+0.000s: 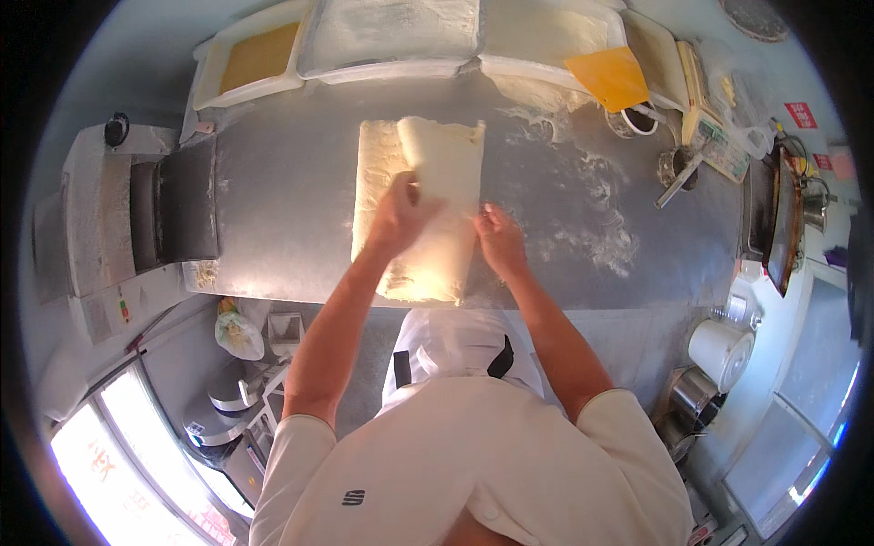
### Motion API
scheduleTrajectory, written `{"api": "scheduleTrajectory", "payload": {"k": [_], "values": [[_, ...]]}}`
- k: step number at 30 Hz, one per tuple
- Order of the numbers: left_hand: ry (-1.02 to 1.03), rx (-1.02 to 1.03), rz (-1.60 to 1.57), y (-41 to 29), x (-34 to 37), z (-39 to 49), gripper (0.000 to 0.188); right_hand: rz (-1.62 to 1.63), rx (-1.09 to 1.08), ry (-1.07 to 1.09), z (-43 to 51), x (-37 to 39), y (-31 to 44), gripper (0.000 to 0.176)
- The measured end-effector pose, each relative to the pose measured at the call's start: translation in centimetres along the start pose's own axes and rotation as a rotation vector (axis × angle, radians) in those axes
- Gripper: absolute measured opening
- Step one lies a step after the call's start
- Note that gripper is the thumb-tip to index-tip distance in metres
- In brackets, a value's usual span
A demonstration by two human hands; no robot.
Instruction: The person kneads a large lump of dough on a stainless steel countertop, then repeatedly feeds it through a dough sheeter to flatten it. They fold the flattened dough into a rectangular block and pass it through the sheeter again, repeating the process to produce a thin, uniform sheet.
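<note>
A pale sheet of dough (375,177) lies on the grey metal worktop (287,205) in front of me, its right part folded over the layer below. My left hand (399,215) is on the dough near the fold's edge, fingers curled; blur hides whether it grips the dough. At the dough's right edge is my right hand (500,235), its fingertips at the side of the folded layer. Whether they pinch it cannot be told.
Flour-dusted trays (392,68) line the back edge. An orange scraper (610,76) rests by a cup (623,124). At right are a small metal pot (672,167) and a scale (724,153). A machine (102,218) with a dark chute (188,198) stands at left.
</note>
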State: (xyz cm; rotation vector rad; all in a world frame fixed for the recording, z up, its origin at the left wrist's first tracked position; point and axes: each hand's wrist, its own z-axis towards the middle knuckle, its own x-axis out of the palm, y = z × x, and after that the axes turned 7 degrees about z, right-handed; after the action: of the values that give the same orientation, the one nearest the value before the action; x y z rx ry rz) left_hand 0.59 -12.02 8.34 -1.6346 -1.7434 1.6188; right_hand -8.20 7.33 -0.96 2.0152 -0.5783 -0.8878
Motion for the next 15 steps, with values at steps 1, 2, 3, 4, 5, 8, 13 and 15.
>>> {"api": "scheduleTrajectory", "payload": {"k": [1,2,3,4,5,8,13,15], "values": [[0.009,0.075,0.038,-1.3,0.8,-0.3,0.060,0.356,0.097,0.018,-0.1,-1.1,0.0,0.036],[0.107,0.049,0.025,-3.5,1.9,-0.8,0.057,0.707,0.201,0.034,-0.4,-2.6,0.6,0.037],[0.205,0.025,0.009,-5.5,3.5,-1.4,0.054,1.055,0.307,0.047,-0.8,-4.1,1.4,0.038],[0.237,0.084,0.012,-6.1,6.3,-1.7,0.050,1.123,0.396,0.034,-1.3,-5.5,2.8,0.039],[0.267,0.147,0.016,-6.6,8.7,-1.8,0.047,1.189,0.482,0.019,-1.6,-7.0,4.4,0.041],[0.380,0.245,-0.119,-8.1,11.5,-2.8,0.042,1.053,0.456,0.024,0.2,-11.1,-0.6,0.043],[-0.259,0.421,0.370,1.3,9.3,-3.8,0.049,0.277,0.164,-0.128,1.1,-12.4,-3.1,0.048],[-0.368,0.274,0.657,6.3,6.5,-3.6,0.075,0.100,-0.072,-0.210,1.2,-12.3,-3.1,0.052]]}}
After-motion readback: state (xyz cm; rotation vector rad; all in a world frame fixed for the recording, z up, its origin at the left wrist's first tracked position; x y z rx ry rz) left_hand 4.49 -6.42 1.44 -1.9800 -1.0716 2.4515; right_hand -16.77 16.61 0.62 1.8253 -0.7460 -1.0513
